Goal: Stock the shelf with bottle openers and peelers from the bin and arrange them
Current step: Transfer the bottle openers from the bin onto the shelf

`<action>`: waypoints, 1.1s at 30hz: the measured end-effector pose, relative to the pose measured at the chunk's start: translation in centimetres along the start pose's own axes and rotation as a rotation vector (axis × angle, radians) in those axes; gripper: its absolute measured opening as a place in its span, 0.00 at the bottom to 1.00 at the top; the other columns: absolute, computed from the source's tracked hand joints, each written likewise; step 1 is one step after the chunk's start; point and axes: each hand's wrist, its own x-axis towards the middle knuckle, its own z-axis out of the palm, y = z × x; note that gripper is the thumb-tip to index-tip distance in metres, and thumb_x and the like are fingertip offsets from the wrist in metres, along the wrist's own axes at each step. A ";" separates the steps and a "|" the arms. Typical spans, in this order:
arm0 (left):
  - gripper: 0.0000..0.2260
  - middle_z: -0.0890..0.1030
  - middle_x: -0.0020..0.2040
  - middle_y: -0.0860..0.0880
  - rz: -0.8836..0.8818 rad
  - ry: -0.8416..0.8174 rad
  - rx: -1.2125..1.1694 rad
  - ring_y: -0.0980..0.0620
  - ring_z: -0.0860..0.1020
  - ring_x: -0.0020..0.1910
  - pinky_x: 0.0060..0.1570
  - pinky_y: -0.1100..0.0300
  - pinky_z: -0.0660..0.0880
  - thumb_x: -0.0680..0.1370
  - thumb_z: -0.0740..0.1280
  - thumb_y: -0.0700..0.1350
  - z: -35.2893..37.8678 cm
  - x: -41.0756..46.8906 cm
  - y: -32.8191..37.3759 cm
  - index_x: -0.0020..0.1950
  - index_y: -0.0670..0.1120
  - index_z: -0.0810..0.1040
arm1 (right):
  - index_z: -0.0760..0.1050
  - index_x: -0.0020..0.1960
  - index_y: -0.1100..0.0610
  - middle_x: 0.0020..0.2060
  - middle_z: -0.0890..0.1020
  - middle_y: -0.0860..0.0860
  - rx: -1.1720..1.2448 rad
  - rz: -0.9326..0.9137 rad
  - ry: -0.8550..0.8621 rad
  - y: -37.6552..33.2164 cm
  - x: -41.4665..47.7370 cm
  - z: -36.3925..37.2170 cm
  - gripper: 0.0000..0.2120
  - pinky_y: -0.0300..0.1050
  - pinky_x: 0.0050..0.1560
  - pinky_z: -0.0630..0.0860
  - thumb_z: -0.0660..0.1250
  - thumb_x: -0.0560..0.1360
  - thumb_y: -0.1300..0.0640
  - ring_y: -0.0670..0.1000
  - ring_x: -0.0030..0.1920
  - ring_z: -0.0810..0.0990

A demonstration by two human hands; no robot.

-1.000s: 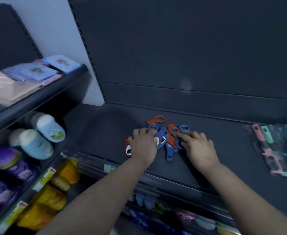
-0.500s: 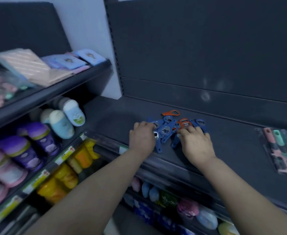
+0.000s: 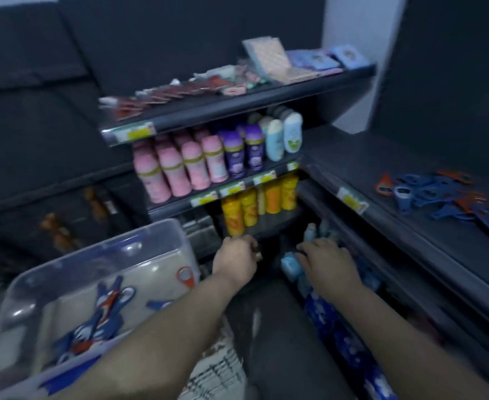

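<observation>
A heap of blue and orange bottle openers (image 3: 439, 194) lies on the dark shelf (image 3: 404, 243) at the right. More blue and orange openers (image 3: 101, 321) lie in the clear plastic bin (image 3: 107, 246) at the lower left, with one orange opener (image 3: 187, 277) near its right wall. My left hand (image 3: 234, 261) hangs in the air just right of the bin, fingers loosely curled, holding nothing. My right hand (image 3: 327, 261) hovers beside it with relaxed fingers, below the shelf's front edge and apart from the heap. The image is blurred by motion.
Straight ahead stands a shelf unit with pink, purple and white bottles (image 3: 197, 160), yellow and orange bottles (image 3: 254, 206) below, and flat packets (image 3: 272, 62) on top. Blue items (image 3: 335, 321) fill the lower shelf at the right. A price rail (image 3: 352, 199) edges the dark shelf.
Both hands have let go of the opener heap and drawn back off the shelf. The view has swung left and down, bringing the bin into sight.
</observation>
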 end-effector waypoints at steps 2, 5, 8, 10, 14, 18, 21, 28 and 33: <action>0.13 0.78 0.58 0.45 -0.093 0.017 0.008 0.43 0.74 0.59 0.55 0.54 0.72 0.76 0.62 0.42 -1.3 -2.1 -3.9 0.59 0.49 0.78 | 0.73 0.63 0.49 0.57 0.77 0.48 0.010 -0.084 -0.025 -3.7 0.3 0.9 0.17 0.50 0.53 0.71 0.51 0.82 0.44 0.52 0.59 0.72; 0.11 0.80 0.56 0.44 -0.227 0.055 -0.013 0.43 0.77 0.57 0.55 0.55 0.74 0.76 0.63 0.43 -3.0 -4.6 -9.6 0.56 0.48 0.80 | 0.72 0.63 0.49 0.56 0.77 0.48 -0.005 -0.199 -0.045 -9.2 1.0 2.2 0.17 0.49 0.51 0.70 0.50 0.82 0.45 0.52 0.58 0.72; 0.14 0.80 0.59 0.47 -0.355 0.088 -0.036 0.47 0.77 0.59 0.58 0.55 0.75 0.76 0.66 0.42 -4.7 -6.8 -15.9 0.60 0.50 0.79 | 0.71 0.62 0.49 0.55 0.76 0.48 -0.007 -0.286 -0.062 -14.6 2.1 3.6 0.15 0.48 0.50 0.68 0.50 0.82 0.46 0.52 0.57 0.72; 0.15 0.79 0.60 0.48 -0.433 0.102 -0.069 0.48 0.77 0.59 0.59 0.54 0.75 0.77 0.64 0.42 -5.6 -8.1 -20.3 0.63 0.50 0.77 | 0.72 0.61 0.49 0.55 0.76 0.49 0.012 -0.327 -0.092 -18.4 3.1 4.9 0.14 0.49 0.51 0.69 0.52 0.82 0.48 0.53 0.58 0.72; 0.10 0.82 0.54 0.44 -0.579 0.037 -0.068 0.43 0.79 0.55 0.52 0.56 0.76 0.78 0.63 0.51 -7.6 -9.4 -29.1 0.53 0.47 0.80 | 0.73 0.61 0.52 0.55 0.79 0.51 0.117 -0.346 -0.262 -25.6 5.9 9.5 0.12 0.44 0.47 0.72 0.56 0.80 0.52 0.54 0.54 0.76; 0.11 0.81 0.55 0.43 -0.606 -0.119 -0.097 0.43 0.78 0.56 0.54 0.55 0.75 0.76 0.65 0.46 -8.6 -10.0 -35.4 0.56 0.43 0.79 | 0.70 0.65 0.54 0.59 0.77 0.52 0.088 -0.261 -0.515 -29.2 8.0 14.2 0.16 0.38 0.46 0.66 0.62 0.78 0.57 0.53 0.56 0.77; 0.12 0.80 0.59 0.44 -0.635 -0.169 -0.116 0.45 0.78 0.58 0.56 0.56 0.75 0.77 0.64 0.44 -7.8 -10.0 -38.4 0.59 0.43 0.78 | 0.71 0.61 0.57 0.57 0.77 0.55 -0.019 -0.203 -0.721 -30.1 8.9 16.3 0.15 0.46 0.52 0.75 0.66 0.76 0.55 0.55 0.54 0.77; 0.13 0.80 0.58 0.44 -0.658 -0.263 -0.146 0.45 0.77 0.57 0.53 0.58 0.74 0.79 0.62 0.44 -5.3 -10.1 -40.0 0.61 0.44 0.77 | 0.71 0.53 0.57 0.55 0.77 0.56 -0.179 -0.283 -0.846 -31.9 9.9 19.8 0.12 0.42 0.46 0.71 0.68 0.74 0.53 0.55 0.55 0.77; 0.12 0.80 0.56 0.45 -0.742 -0.284 -0.144 0.45 0.78 0.55 0.52 0.57 0.75 0.77 0.64 0.43 -4.4 -10.2 -39.9 0.59 0.45 0.77 | 0.73 0.53 0.56 0.52 0.79 0.54 -0.273 -0.352 -0.865 -32.4 10.8 21.1 0.16 0.42 0.42 0.73 0.73 0.69 0.54 0.53 0.52 0.79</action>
